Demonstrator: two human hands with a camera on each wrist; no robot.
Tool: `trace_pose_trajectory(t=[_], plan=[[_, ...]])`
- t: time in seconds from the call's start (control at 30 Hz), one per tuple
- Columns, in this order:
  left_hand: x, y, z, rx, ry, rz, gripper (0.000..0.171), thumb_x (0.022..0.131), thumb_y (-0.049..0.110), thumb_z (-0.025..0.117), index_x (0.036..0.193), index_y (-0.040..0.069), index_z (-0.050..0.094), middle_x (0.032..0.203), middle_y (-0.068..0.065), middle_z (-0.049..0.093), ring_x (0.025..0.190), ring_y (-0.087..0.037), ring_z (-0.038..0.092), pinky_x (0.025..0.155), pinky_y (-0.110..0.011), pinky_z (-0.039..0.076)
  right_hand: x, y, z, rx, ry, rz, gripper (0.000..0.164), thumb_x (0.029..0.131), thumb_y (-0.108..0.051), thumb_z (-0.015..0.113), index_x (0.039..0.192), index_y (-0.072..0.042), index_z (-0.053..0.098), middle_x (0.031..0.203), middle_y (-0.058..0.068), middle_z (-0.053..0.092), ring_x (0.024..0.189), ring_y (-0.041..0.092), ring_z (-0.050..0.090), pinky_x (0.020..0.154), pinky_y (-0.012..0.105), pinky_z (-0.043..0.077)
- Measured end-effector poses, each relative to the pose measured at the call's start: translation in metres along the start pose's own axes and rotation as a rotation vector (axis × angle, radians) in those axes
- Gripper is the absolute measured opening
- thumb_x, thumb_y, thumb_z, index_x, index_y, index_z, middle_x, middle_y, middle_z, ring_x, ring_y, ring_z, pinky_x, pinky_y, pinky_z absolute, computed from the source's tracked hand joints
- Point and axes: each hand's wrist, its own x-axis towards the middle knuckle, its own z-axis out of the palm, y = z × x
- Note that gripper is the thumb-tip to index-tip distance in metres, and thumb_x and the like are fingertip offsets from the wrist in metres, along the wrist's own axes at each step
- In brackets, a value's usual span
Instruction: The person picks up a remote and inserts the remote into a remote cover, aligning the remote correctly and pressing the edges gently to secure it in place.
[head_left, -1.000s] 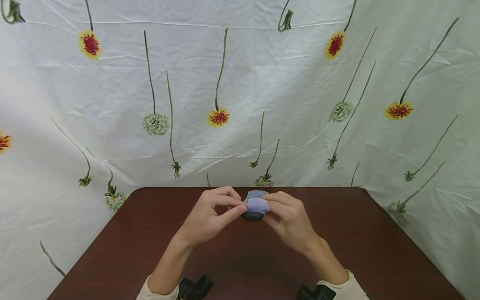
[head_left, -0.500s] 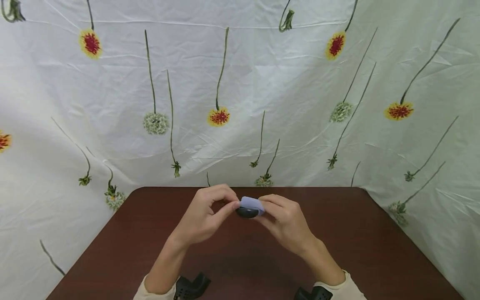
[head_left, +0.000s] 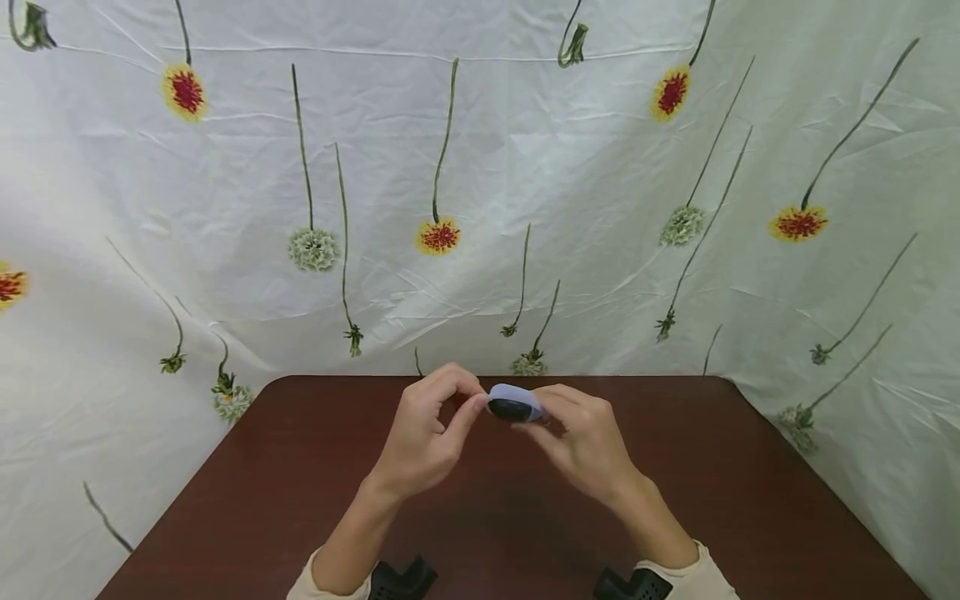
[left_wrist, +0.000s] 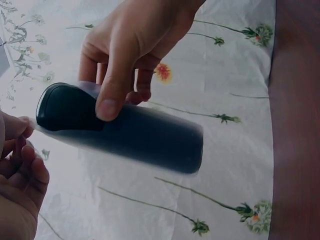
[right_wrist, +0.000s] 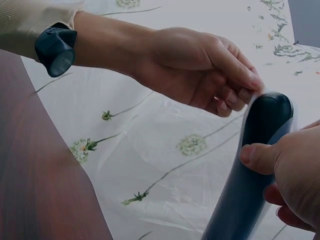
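Note:
Between the two hands is a long dark object (left_wrist: 145,135) with a rounded, glossy black end (head_left: 510,409). A thin, translucent bluish sleeve (head_left: 516,391) wraps it; its exact kind cannot be told. My right hand (head_left: 588,437) grips the object near its black end, thumb pressed on one side, also plain in the right wrist view. At the sleeve's edge by that end, my left hand (head_left: 423,433) pinches with thumb and forefinger. In the left wrist view the left hand's fingers (left_wrist: 22,125) meet the sleeve's tip. The object is held above the table.
A dark reddish-brown table (head_left: 300,517) lies beneath the hands. Behind and around it hangs a white cloth (head_left: 600,167) printed with flowers. Black camera mounts (head_left: 405,579) sit at both wrists.
The lavender flap that stood over the end is drawn back, and more of the black end faces the camera. The object has turned and risen slightly; both hands have shifted a little.

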Motion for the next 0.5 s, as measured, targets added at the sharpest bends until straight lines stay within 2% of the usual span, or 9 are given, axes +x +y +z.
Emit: trace_pose_trajectory(t=[0.17,0.27,0.37,0.5], plan=[[0.0013,0.0005,0.0087,0.051,0.078,0.054,0.012,0.094,-0.006,0.071,0.094,0.006,0.07,0.09,-0.003,0.064,0.079,-0.018,0.06,0.069,-0.029,0.049,0.0019,-0.0056,0.0013,0.014,0.037,0.012,0.029,0.075,-0.001,0.091,0.099,-0.005,0.075,0.094,0.003,0.074,0.072,0.011,0.066,0.057,0.025,0.054],[0.0005,-0.0015,0.0099,0.057,0.087,0.074,0.01,0.094,-0.003,0.073,0.099,0.004,0.073,0.093,-0.005,0.062,0.083,-0.02,0.06,0.072,-0.032,0.051,0.0031,-0.0082,0.0021,0.074,0.05,0.038,0.03,0.076,0.002,0.09,0.102,-0.004,0.076,0.095,0.005,0.074,0.073,0.013,0.066,0.057,0.025,0.056],[-0.0011,-0.0037,0.007,-0.028,0.055,0.041,0.019,0.09,-0.007,0.076,0.106,0.003,0.075,0.098,-0.007,0.063,0.085,-0.021,0.06,0.072,-0.031,0.053,0.0033,-0.0095,0.0017,0.122,0.057,0.067,0.032,0.076,0.002,0.09,0.104,-0.005,0.076,0.098,0.005,0.075,0.076,0.013,0.068,0.059,0.026,0.057],[-0.0016,-0.0051,0.0016,-0.183,0.02,-0.057,0.028,0.085,-0.015,0.077,0.108,0.001,0.077,0.098,-0.009,0.067,0.085,-0.021,0.062,0.066,-0.027,0.055,0.0028,-0.0091,0.0008,0.134,0.066,0.08,0.035,0.076,0.002,0.09,0.108,-0.005,0.077,0.1,0.005,0.075,0.078,0.015,0.069,0.06,0.028,0.058]])
